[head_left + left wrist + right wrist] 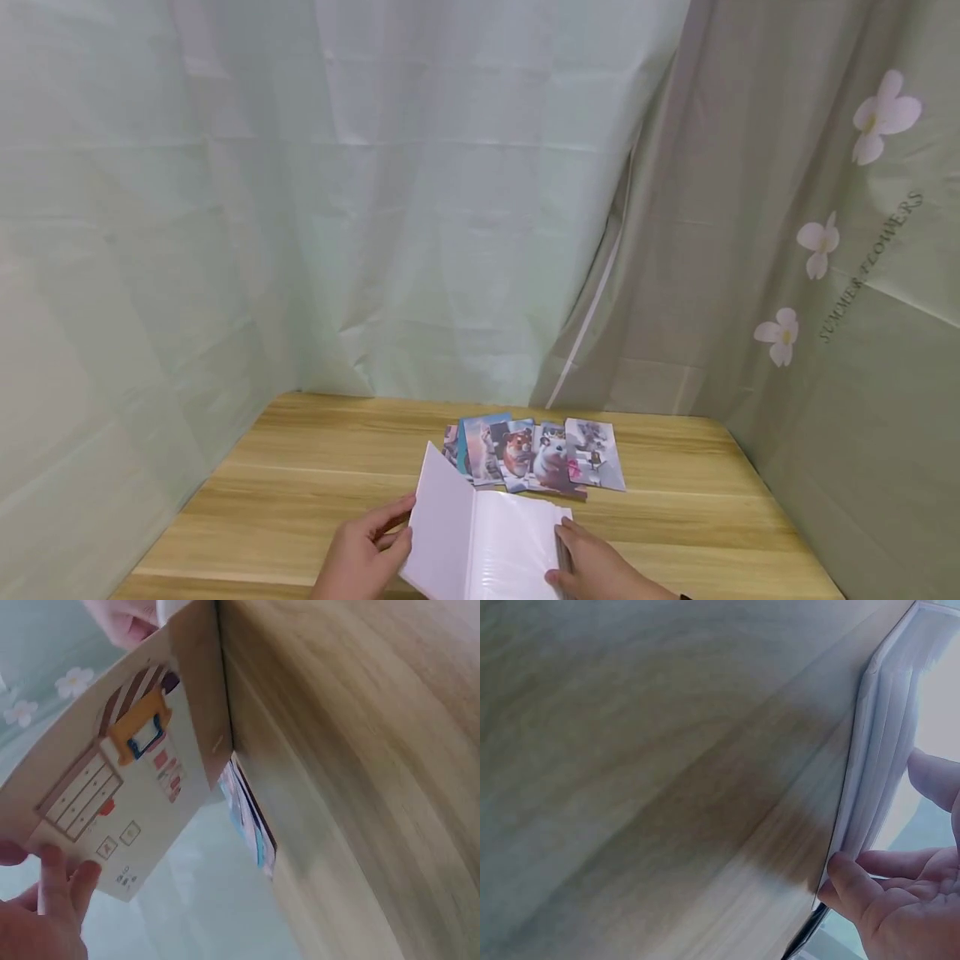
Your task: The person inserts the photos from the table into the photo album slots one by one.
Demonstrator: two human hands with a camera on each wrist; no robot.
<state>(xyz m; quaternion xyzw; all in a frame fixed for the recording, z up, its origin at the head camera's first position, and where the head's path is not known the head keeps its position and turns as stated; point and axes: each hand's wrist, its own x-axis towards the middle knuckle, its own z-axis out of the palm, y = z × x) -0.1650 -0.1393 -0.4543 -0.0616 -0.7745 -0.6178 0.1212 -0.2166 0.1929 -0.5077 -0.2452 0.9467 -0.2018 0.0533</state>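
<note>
A photo album (513,546) lies open low in the head view, a glossy clear-sleeved page on top. My left hand (367,546) holds the outer edge of its raised white front cover (442,525). Printed drawings and small boxes mark the outside of that cover (142,772) in the left wrist view, with the fingertips against it near one corner. At the other side, my right hand (600,565) grips the album's right edge. The right wrist view has its thumb at the top page and fingers by the lower edge of the page stack (881,750).
Behind the album, several overlapping animal picture cards (517,454) lie on the wooden table (315,475). One card (596,454) is at the right end of the row. Pale curtains (450,208) hang around the table's back and sides.
</note>
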